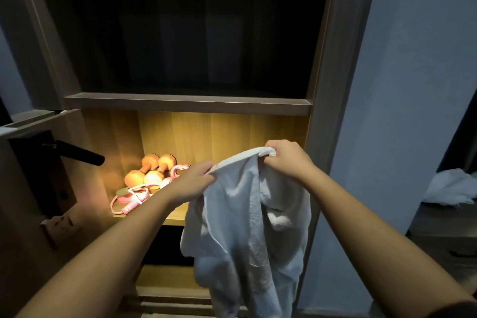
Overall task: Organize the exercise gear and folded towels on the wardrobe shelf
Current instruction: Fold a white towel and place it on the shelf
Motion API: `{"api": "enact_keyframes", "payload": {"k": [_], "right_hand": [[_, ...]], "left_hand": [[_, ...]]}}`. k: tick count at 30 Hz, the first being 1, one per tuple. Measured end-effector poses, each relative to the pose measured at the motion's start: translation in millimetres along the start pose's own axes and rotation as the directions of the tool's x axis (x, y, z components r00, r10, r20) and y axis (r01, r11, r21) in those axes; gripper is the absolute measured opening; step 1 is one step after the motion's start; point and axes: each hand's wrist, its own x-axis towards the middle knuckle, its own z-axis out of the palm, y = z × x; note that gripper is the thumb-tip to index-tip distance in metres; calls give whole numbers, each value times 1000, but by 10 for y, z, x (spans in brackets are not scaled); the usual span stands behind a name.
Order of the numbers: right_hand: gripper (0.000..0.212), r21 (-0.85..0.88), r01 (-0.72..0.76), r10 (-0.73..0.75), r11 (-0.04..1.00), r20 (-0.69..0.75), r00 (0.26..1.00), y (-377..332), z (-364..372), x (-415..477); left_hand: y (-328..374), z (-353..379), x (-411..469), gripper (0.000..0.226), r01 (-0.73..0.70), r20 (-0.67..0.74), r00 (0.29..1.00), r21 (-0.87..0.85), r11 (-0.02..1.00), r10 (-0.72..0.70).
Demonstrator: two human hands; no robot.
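A white towel (247, 227) hangs unfolded in front of the wardrobe, held up by its top edge. My left hand (192, 183) pinches the left part of that edge. My right hand (286, 157) grips the right corner, bunched in its fist. Behind my left hand, on the lit wooden shelf (175, 218), lie two orange dumbbells (151, 170), a pink hand grip (178, 170) and a pink skipping rope (129, 201). The towel hides the right part of the shelf.
The dark upper shelf (188, 104) looks bare. A door with a black handle (74, 153) stands at the left. More white cloth (451, 187) lies on a dark surface at the right. A lower wooden shelf (165, 281) shows under the towel.
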Motion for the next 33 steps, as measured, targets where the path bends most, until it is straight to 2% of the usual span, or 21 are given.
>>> {"api": "enact_keyframes", "payload": {"k": [2,4,7,8,9,12,16,19,21,24,26,28,31,33], "right_hand": [[12,11,3,-3,1000,4,1000,61,-7,-20],[15,38,43,-42,998,-18,999,91,-34,-38],[47,18,131,-131,991,-6,991,38,-71,-73],[52,-11,150,-150,989,0,989,7,-66,-85],[48,-42,165,-165,985,3,986,-24,-53,-91],[16,-125,157,-161,980,-23,987,-65,-29,-79],[15,-176,114,-128,978,-66,990,-52,-19,-85],[16,-166,105,-112,981,-33,993,-62,34,-76],[18,-121,110,-111,987,-6,994,-64,37,-69],[22,-27,120,-120,992,-5,993,-67,5,-61],[21,-6,131,-131,991,-13,991,-72,-26,-66],[21,-6,133,-133,991,-21,991,-58,-61,-63],[22,26,108,-107,994,-62,992,35,-133,-67],[24,86,97,-89,992,-92,992,99,-172,-82]], "left_hand": [[58,-18,14,21,8,-17,1000,-34,999,-9],[128,-24,61,20,7,-22,1000,-12,1000,-8],[316,-37,146,15,-19,13,1000,63,998,18],[395,-41,173,13,-41,45,998,60,997,39],[476,-51,191,15,-63,79,995,55,997,58],[640,-96,197,15,-60,184,982,67,996,46],[595,-171,113,7,-77,291,957,196,978,17],[414,-234,-20,22,-58,364,932,149,987,0],[278,-239,-107,31,-62,272,961,64,996,43],[130,-194,-193,52,-135,-60,989,-36,990,133],[100,-161,-212,59,-222,-146,964,34,975,224],[93,-149,-227,54,-296,-132,936,212,931,327],[74,-202,-223,37,-336,-85,886,560,758,455],[35,-212,-179,30,-346,-4,883,669,658,469]]}}
